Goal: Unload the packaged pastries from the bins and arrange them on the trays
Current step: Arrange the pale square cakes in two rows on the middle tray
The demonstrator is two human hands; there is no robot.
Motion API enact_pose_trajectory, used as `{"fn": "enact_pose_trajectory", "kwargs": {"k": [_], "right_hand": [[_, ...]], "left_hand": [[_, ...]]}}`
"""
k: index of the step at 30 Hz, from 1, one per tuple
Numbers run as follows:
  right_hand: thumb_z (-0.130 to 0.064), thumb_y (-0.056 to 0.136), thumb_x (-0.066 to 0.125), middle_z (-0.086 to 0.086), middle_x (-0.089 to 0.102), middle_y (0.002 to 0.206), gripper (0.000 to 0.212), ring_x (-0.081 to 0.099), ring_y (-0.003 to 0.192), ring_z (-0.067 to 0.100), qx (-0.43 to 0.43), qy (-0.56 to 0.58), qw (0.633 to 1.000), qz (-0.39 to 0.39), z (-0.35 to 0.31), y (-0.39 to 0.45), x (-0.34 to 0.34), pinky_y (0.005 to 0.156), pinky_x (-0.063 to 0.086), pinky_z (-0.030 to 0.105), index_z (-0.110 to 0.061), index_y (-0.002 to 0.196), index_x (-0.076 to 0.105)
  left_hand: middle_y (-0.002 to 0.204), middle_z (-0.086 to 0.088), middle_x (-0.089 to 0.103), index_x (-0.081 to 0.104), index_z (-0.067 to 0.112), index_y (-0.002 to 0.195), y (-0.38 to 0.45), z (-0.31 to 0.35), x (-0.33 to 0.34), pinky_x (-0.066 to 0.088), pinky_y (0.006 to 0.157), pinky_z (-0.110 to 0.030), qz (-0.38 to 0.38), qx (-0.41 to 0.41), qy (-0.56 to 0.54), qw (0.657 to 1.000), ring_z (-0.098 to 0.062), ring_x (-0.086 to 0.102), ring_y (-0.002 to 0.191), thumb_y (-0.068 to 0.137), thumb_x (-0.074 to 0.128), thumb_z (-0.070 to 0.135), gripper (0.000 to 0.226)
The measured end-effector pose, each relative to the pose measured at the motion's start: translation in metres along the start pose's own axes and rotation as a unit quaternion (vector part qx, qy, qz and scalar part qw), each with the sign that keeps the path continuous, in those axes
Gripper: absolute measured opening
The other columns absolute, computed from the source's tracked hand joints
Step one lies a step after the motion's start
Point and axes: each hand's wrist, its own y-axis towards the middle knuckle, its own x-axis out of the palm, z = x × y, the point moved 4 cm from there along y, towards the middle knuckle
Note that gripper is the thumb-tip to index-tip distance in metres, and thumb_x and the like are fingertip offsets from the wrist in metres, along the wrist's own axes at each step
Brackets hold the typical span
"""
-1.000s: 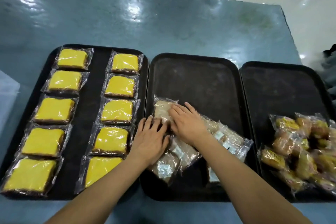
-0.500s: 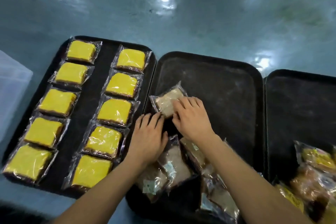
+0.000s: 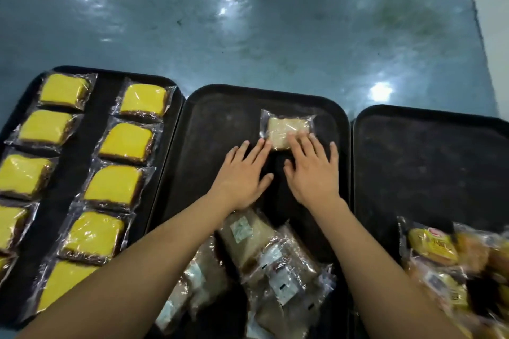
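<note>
**First pale pastry set on the middle tray**

The pale wrapped pastry (image 3: 286, 129) lies flat at the far end of the middle tray (image 3: 220, 107). The right hand (image 3: 312, 170) rests straight fingers on its near edge; the left hand (image 3: 242, 173) lies flat and spread beside it, gripping nothing. Placement looks nearly done. Next, one hand likely reaches back to the heap of wrapped pastries (image 3: 264, 259) nearer the person for another.
</note>
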Motion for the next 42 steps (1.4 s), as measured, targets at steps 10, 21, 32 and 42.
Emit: {"fn": "enact_pose_trajectory", "kwargs": {"k": [10,21,32,42], "right_hand": [[-0.046,0.102,0.036,-0.001,0.004,0.171,0.072,0.002,0.157,0.019,0.015,-0.031,0.998,-0.051,0.037,0.021,-0.003,0.123,-0.003,0.059,-0.034,0.162,-0.002],[-0.031,0.100,0.050,-0.001,0.048,0.153,0.043,0.035,0.147,0.018,0.008,0.118,0.993,-0.025,0.001,-0.070,-0.024,0.125,0.013,0.046,-0.025,0.143,0.054],[-0.040,0.087,0.053,-0.011,0.055,0.135,0.049,0.038,0.141,0.013,-0.004,0.128,0.983,-0.128,-0.047,-0.137,-0.028,0.126,0.003,0.039,-0.030,0.134,0.055],[-0.039,0.093,0.068,-0.021,0.057,0.119,0.024,0.055,0.112,0.008,-0.079,0.205,0.966,-0.136,-0.058,-0.111,-0.027,0.106,0.034,0.031,-0.045,0.115,0.065]], "left_hand": [[0.168,0.008,-0.010,-0.012,0.032,0.159,0.046,0.015,-0.013,0.006,0.123,-0.050,-0.066,-0.022,-0.001,0.998,-0.032,0.000,0.155,0.105,0.031,0.051,0.072],[0.149,-0.001,0.045,0.048,0.025,0.144,-0.127,-0.004,-0.003,0.035,0.110,-0.046,0.087,-0.023,-0.098,0.991,-0.028,0.040,0.135,0.099,0.046,0.030,0.046],[0.146,0.003,0.043,0.038,0.027,0.148,-0.178,0.005,0.028,0.017,0.123,-0.042,0.037,0.026,-0.056,0.997,-0.024,0.035,0.139,0.087,0.054,0.056,0.069],[0.133,0.009,0.057,0.052,0.032,0.137,-0.148,-0.017,0.006,0.033,0.105,-0.038,0.100,-0.001,-0.117,0.988,-0.020,0.048,0.124,0.097,0.022,0.048,0.053]]}}
